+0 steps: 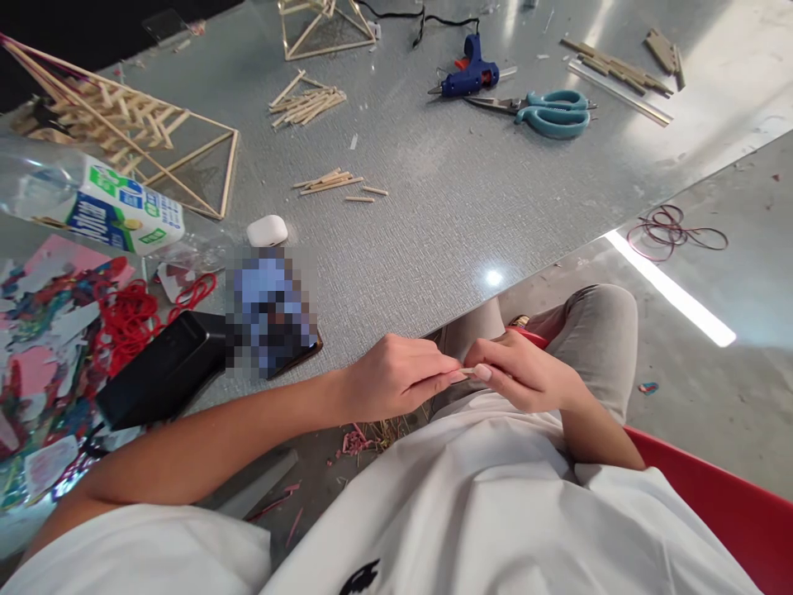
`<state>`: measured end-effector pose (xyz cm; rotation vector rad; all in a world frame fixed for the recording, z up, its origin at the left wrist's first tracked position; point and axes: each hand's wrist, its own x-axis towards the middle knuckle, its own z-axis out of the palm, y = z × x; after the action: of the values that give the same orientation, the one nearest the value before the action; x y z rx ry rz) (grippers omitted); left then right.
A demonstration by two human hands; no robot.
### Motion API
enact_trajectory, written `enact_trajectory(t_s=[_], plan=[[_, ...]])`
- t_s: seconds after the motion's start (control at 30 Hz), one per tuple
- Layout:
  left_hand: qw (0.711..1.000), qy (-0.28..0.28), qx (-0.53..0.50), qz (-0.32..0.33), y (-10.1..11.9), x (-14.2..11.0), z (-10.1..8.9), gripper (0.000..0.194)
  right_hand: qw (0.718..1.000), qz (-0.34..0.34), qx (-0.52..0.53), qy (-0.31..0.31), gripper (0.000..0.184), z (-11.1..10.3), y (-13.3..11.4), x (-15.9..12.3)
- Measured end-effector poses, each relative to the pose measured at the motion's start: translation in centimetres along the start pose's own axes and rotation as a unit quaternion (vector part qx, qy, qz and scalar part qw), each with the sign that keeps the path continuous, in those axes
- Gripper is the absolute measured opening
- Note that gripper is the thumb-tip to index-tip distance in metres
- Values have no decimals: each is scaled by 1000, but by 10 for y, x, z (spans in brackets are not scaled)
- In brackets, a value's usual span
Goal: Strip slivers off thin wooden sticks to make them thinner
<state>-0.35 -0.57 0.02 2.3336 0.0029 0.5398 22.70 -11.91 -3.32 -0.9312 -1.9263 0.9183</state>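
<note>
Just past the table's near edge, over my lap, my left hand [405, 376] and my right hand [524, 368] come together. Both pinch a short, thin wooden stick [469, 372], which shows only in the small gap between the fingertips; the fingers hide the rest. Beyond the hands on the table lie a small group of short wooden sticks [328, 182] and a larger pile of sticks [310, 103]. Farther off are a blue glue gun [467, 74] and teal-handled scissors [551, 113].
At left stand a stick-built frame [186, 157], a plastic bottle [117, 202], a phone [273, 310], a white earbud case [268, 230] and a black box [164, 368] beside red string [127, 318]. Another stick frame [325, 33] is at the back. Wood strips [616, 66] lie far right.
</note>
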Motion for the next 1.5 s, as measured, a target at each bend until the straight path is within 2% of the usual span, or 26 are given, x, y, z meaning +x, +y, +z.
enact_trajectory(t_s=[0.2,0.4,0.57,0.83,1.03,1.2,1.5], plan=[[1000,-22,13,-17,-1,0,1,31,991,-17,-131,-6,20,-3,-9,-5],[997,-66,-36,-24,-1,0,-2,33,988,-39,-143,-41,24,-5,-19,-9],[991,-86,-94,-44,-2,1,-4,30,986,-54,-153,-32,25,0,-23,-8],[985,-103,-125,-58,-2,4,-8,38,991,-70,-110,-8,23,3,-23,-3],[988,-76,-129,-23,-3,4,-8,31,995,-67,-75,17,24,9,-22,-1],[989,-76,-127,-14,-4,4,-7,33,997,-59,-22,43,23,14,-20,0],[988,-53,-142,8,-3,8,-6,25,994,-64,68,54,21,13,-9,2]])
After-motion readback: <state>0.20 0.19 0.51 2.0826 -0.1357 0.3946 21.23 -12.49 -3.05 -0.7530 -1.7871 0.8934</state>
